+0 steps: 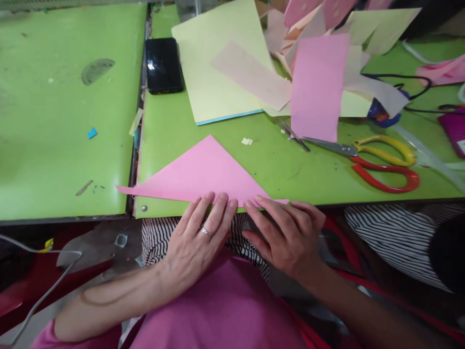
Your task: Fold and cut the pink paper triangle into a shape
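A pink sheet of paper (pixel 205 169), folded into a triangle, lies near the front edge of the green table with its peak pointing away from me. Its long folded edge runs along the table's front, and a thin strip sticks out past the left corner. My left hand (pixel 199 237), with a ring on one finger, rests its outstretched fingertips on the middle of that edge. Just to the right, my right hand (pixel 286 232) touches the same edge near the right corner, fingers extended. Neither hand grasps the paper; both press it from above.
Scissors (pixel 350 151) with yellow and red handles lie at the right, beside a pink paper strip (pixel 319 87). A black phone (pixel 164 65) and pale yellow sheets (pixel 218 53) lie further back. A gap (pixel 136 145) divides the green tabletops. A clear protractor (pixel 97 71) is at the left.
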A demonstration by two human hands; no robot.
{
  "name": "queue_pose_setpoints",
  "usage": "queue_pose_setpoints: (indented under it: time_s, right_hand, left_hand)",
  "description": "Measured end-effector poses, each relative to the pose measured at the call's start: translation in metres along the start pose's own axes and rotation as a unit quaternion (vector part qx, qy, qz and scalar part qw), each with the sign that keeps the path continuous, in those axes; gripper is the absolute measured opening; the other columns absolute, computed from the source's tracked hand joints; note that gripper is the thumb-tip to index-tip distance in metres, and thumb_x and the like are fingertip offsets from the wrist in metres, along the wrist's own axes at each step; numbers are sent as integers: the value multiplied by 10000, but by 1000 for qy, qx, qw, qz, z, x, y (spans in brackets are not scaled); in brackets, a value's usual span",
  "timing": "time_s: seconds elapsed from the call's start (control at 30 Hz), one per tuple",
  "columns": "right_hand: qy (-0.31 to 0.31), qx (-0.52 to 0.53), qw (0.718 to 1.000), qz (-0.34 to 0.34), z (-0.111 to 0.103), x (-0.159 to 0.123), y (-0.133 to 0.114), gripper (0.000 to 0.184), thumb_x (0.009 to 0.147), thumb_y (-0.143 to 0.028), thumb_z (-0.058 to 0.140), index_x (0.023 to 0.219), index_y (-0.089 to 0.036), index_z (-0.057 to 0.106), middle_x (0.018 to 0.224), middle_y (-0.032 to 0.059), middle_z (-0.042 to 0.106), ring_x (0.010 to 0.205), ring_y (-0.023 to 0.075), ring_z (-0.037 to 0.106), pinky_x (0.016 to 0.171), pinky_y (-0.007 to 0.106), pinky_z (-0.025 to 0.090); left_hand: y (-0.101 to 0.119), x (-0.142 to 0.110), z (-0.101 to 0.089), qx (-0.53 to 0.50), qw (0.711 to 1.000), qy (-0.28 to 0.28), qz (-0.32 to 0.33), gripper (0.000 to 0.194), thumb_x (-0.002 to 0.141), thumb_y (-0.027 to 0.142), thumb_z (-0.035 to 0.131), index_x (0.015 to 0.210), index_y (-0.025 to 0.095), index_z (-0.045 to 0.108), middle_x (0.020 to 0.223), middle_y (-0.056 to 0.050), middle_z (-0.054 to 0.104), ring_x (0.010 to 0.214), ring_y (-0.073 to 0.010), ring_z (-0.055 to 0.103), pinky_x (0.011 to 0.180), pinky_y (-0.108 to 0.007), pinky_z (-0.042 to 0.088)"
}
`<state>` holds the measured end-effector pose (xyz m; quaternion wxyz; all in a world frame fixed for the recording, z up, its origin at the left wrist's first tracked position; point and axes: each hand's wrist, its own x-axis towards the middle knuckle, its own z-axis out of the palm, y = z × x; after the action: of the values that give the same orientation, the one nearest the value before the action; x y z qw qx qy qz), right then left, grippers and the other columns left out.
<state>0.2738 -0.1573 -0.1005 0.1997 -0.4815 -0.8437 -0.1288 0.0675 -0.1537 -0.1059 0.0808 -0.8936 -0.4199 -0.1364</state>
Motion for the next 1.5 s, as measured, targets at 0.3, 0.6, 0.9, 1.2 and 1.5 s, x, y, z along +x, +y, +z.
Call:
queue_pose_setpoints:
  time_s: [0.3,0.6,0.9,1.2,1.5]
  right_hand:
    - [-33,-28,999,6,7,31,13,530,933,-565,427,1265,-187,596,1185,101,682,1033,248,565,960,473,310]
    - [-29,-33,999,26,11,21,8,580,941,-598,353,1298,-202,583,1228,114,660,1043,259,552,974,486,312]
    - [65,1,997,44,2,17,13,599,957,-534,368,1332,-89,511,1202,182,645,1166,289,538,1048,519,335]
    - [23,15,1000,-11,5,20,5,559,949,-472,462,1410,-156,453,1231,95,672,1142,242,587,1124,505,224]
    - [-12,-1,1000,19,12,21,-8,484,927,-399,525,1328,-127,538,1273,121,641,1136,230,601,1143,474,178]
  left_hand:
    - [1,29,-3,-8,998,-36,-52,760,919,635,367,1451,93,375,1492,-129,419,1368,-315,387,1147,-463,316]
    - [-2,27,1,11,999,-16,-48,695,947,590,355,1433,96,405,1469,-96,459,1347,-271,421,1150,-412,314]
    - [-3,26,-1,32,998,-41,-33,759,913,601,438,1461,84,347,1497,-116,415,1371,-284,379,1161,-418,297]
    - [-4,26,-1,36,999,-35,-19,710,905,514,517,1443,73,375,1494,-118,417,1365,-298,386,1141,-433,331]
    - [-5,24,0,30,998,-47,-19,691,883,412,528,1455,68,350,1517,-128,378,1392,-308,343,1145,-444,329]
